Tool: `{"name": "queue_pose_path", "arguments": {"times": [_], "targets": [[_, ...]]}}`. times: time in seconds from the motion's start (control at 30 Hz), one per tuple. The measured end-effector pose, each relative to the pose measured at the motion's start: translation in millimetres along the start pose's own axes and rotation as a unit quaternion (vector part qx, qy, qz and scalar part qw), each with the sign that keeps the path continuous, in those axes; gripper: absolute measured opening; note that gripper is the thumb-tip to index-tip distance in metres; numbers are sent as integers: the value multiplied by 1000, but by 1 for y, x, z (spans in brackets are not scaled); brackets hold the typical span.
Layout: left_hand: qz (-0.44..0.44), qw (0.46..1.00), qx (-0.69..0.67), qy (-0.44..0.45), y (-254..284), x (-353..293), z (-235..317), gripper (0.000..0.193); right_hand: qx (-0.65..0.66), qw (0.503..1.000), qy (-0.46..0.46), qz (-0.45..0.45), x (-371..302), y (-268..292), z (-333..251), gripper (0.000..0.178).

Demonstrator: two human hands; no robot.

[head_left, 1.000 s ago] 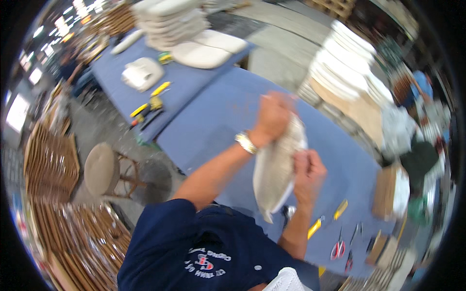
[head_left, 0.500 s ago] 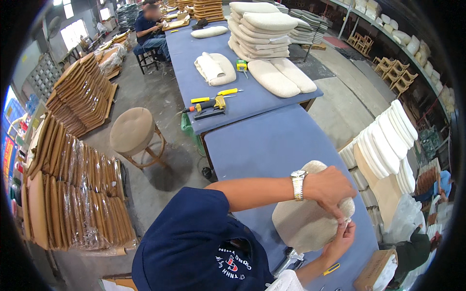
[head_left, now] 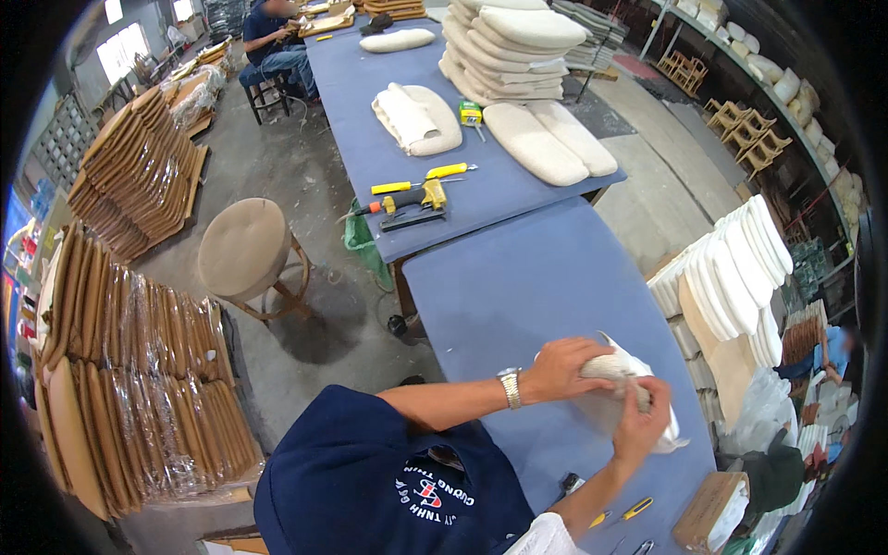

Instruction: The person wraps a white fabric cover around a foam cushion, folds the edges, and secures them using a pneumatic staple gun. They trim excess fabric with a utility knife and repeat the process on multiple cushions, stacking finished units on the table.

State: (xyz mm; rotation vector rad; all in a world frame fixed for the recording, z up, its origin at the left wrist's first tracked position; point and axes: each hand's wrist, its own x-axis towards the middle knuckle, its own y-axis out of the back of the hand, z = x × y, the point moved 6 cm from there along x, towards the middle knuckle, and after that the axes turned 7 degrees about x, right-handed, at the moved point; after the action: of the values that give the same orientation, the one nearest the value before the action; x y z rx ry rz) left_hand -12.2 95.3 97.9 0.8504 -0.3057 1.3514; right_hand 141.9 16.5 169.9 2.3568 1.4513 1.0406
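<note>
A cream fabric seat pad (head_left: 606, 368) is tipped up over the near blue table. My left hand (head_left: 562, 370), with a metal watch at the wrist, is closed on its upper left part. The fingers of my right hand (head_left: 645, 416) pinch the fabric at its near right side. White cloth (head_left: 668, 435) spreads out behind and below my right hand, partly blurred. Beside my right forearm lie a yellow-handled screwdriver (head_left: 638, 508) and a dark tool end (head_left: 571, 482), mostly hidden by the arm.
A yellow and black staple gun (head_left: 418, 205) and yellow-handled tools lie on the far table (head_left: 361, 120). Cream pads are piled (head_left: 509, 55) there. A round stool (head_left: 245, 248) and brown cushion stacks (head_left: 139, 388) stand left. A cardboard box (head_left: 708, 509) sits at right.
The pad, which lay flat with its rounded face up, is now tipped up, with white cloth showing. My left hand has moved left and my right hand slightly up; both still grip it.
</note>
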Motion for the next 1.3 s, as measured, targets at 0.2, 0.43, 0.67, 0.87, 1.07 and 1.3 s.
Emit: {"name": "queue_pose_path", "arguments": {"times": [0.2,0.43,0.67,0.87,1.07,1.3], "targets": [[-213,959,-21,184,-10,-120,-114,57,-65,987,-37,-141,-73,-120,68,18],[-300,938,-40,168,-1,-116,-127,57,-34,991,-121,-42,-97,-146,58,19],[-352,933,-20,70,-10,-134,-120,76,-83,947,-307,43,-109,-148,51,25],[-358,930,-17,75,-12,-139,-121,79,-131,950,-283,35,-117,-150,60,24],[-373,922,-16,102,-13,-143,-125,81,-96,955,-277,50,-123,-153,64,21],[-282,954,-70,71,-18,-141,-143,72,-99,959,-264,-19,-105,-155,61,14]]}}
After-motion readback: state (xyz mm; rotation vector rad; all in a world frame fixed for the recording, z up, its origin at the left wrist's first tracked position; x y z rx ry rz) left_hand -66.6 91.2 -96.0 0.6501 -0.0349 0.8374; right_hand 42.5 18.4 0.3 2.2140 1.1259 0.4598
